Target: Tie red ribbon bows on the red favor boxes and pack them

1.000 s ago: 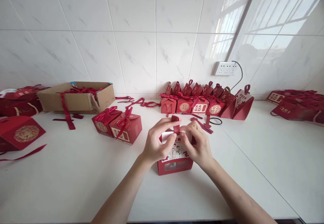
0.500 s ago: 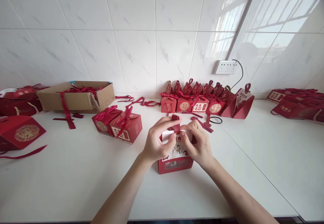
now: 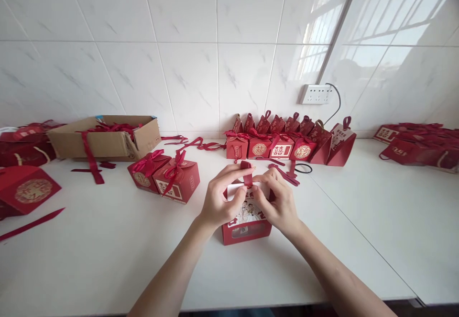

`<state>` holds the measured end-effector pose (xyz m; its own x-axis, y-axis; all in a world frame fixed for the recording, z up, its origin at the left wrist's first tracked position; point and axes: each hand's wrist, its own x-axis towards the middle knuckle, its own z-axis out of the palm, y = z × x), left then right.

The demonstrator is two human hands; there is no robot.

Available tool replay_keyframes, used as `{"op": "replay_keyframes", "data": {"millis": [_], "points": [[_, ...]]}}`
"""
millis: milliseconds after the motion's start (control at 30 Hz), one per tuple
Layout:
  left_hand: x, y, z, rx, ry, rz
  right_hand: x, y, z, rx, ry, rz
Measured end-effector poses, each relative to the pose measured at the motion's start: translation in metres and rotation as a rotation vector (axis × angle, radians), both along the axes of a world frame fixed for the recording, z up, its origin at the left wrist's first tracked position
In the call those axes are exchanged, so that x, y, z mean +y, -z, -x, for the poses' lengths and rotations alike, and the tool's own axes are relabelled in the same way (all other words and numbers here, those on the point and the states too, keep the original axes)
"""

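Note:
A small red gift box [image 3: 245, 228] with a printed white front stands on the white counter [image 3: 107, 250] before me. My left hand [image 3: 219, 197] and my right hand [image 3: 278, 198] both pinch its top, fingers closed around a short red ribbon loop [image 3: 247, 173] that sticks up between them. The box's upper part is mostly hidden by my fingers.
Two ribbon-tied red boxes [image 3: 165, 177] sit to the left, a cardboard carton [image 3: 107, 140] with ribbons behind them. A row of red boxes [image 3: 283, 142] lines the tiled wall below a socket strip [image 3: 315, 94]. Flat red boxes [image 3: 416, 146] lie right; more red packaging [image 3: 25, 188] lies far left.
My hands stayed on the box top, with the fingers shifting slightly around the ribbon loop. The view drifted a little; nothing else moved.

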<state>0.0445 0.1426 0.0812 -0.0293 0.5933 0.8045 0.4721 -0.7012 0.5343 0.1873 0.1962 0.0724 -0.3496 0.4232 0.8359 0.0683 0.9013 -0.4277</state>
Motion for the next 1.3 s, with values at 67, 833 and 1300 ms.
{"op": "replay_keyframes", "data": {"millis": [67, 833, 1300], "points": [[0.000, 0.000, 0.000, -0.006, -0.013, 0.014, 0.000, 0.000, 0.001, -0.003, -0.007, 0.019], [0.001, 0.008, 0.005, 0.231, -0.219, -0.129, 0.005, 0.003, 0.000, 0.022, -0.009, -0.036], [-0.098, 0.062, 0.023, 0.640, -0.466, 0.697, 0.009, 0.009, -0.001, 0.077, 0.032, -0.026]]}}
